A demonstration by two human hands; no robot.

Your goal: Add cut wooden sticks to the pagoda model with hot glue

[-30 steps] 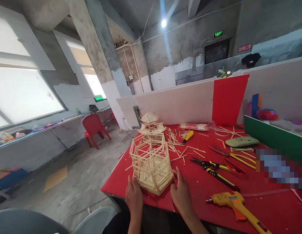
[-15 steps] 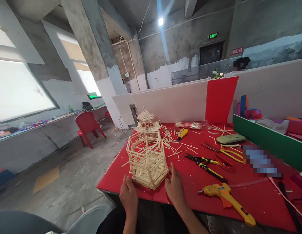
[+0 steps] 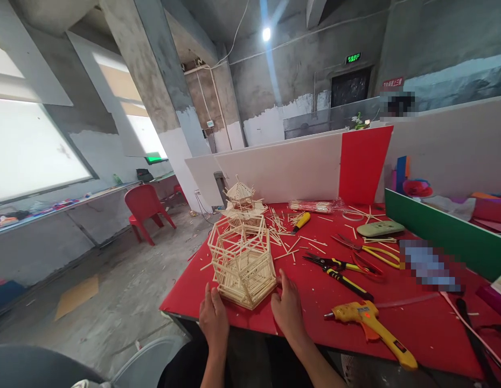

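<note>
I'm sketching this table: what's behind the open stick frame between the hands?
A roofed stick model, its upper part plainly visible; the stick frame partly hides its lower part.

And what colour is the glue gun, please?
The glue gun is yellow with an orange trigger, best seen in the head view.

Craft workshop: raw concrete pillar [image 3: 147, 70], glue gun [image 3: 369, 321], pliers [image 3: 328, 265], loose sticks [image 3: 278, 235].

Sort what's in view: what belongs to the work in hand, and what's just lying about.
Likely belongs:
stick frame, between the left hand and right hand
loose sticks
glue gun
yellow-handled knife

Seemingly just lying about:
red chair
cardboard sheet
pale green object
</note>
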